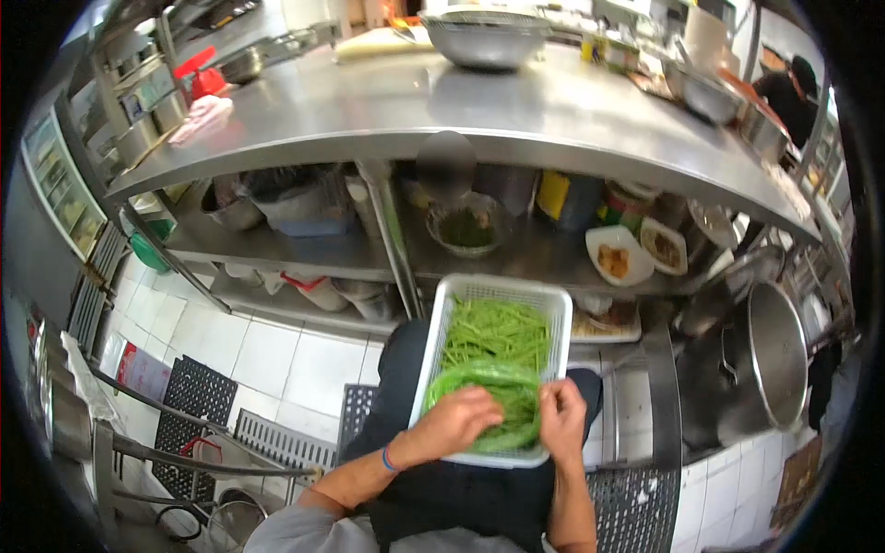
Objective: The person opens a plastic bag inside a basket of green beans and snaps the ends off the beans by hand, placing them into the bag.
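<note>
A white plastic basket [431, 355] rests on my lap, its far part filled with green beans [498, 330]. In its near part sits a green plastic bag [452, 373], open at the top, with more green beans inside. My left hand [458, 424] is over the bag's mouth, its fingers curled together; what they hold, if anything, is hidden. At the basket's right side, my right hand [561, 417] is closed with its fingertips pinching the edge of the bag.
A steel worktable [387, 101] stands ahead, bearing a large metal bowl [487, 39]. On its lower shelf are a bowl of greens [466, 228] and white dishes [618, 255]. A big steel pot [751, 359] is at right. Another person [791, 97] is at far right.
</note>
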The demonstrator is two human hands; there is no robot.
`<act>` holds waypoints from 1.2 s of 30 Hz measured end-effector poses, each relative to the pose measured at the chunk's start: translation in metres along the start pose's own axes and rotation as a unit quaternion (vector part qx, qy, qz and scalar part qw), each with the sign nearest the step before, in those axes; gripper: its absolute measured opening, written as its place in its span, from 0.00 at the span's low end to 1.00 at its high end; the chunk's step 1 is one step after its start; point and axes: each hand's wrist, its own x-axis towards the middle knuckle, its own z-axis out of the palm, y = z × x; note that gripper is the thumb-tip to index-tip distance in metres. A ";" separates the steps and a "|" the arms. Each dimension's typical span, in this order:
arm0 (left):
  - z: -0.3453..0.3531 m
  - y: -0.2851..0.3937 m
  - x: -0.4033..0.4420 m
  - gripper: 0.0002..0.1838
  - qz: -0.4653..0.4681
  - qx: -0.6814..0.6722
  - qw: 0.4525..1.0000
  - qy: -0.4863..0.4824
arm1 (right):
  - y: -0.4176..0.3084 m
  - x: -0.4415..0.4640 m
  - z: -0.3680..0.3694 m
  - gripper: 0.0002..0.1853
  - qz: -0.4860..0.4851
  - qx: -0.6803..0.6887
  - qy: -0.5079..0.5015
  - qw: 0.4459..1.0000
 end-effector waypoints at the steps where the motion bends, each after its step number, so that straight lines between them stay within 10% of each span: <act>1: -0.003 0.003 0.001 0.07 -0.013 -0.058 0.998 0.026 | 0.002 -0.004 -0.003 0.05 0.084 0.102 0.004 0.991; 4: -0.006 0.004 -0.005 0.08 -0.240 -0.290 0.921 0.099 | -0.001 -0.003 -0.004 0.05 0.236 0.440 0.006 0.867; 9: -0.003 -0.002 -0.007 0.09 -0.232 -0.398 0.872 0.164 | 0.004 -0.027 0.012 0.09 0.289 0.518 -0.073 0.801; 32: 0.009 0.010 -0.011 0.08 -0.216 -0.285 0.924 0.137 | -0.011 -0.053 0.040 0.09 0.109 0.077 -0.132 0.982; 36: -0.004 0.021 -0.011 0.06 -0.045 -0.123 0.991 0.020 | 0.003 -0.051 0.033 0.10 0.202 0.106 -0.081 0.970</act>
